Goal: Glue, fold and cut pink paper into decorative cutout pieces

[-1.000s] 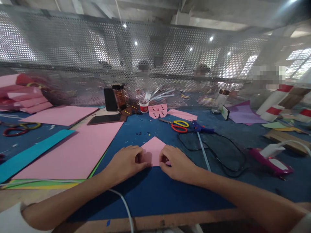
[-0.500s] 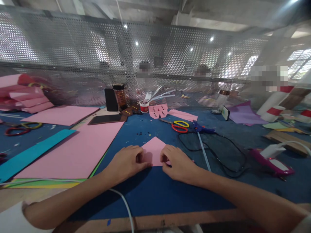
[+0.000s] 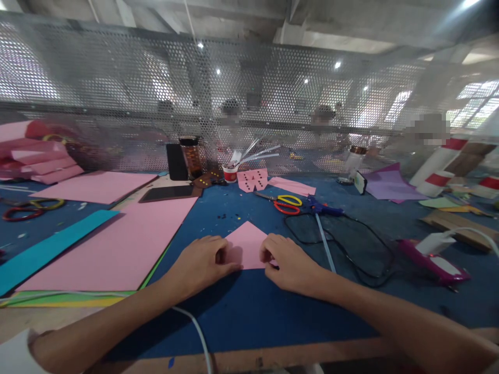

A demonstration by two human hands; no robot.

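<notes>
A small pink folded paper with a pointed far tip lies on the blue table mat in front of me. My left hand rests on its left near corner with the fingers curled and pressing the paper. My right hand is on the right near corner, fingers bent and pinching the paper's edge. Both hands hide the lower part of the paper.
Large pink sheets and a teal strip lie to the left. Yellow and red scissors, a blue glue gun with black cable, and a pink glue gun lie to the right. A perforated metal screen stands behind.
My right hand has shifted slightly rightward along the paper's near edge. The left hand stays put.
</notes>
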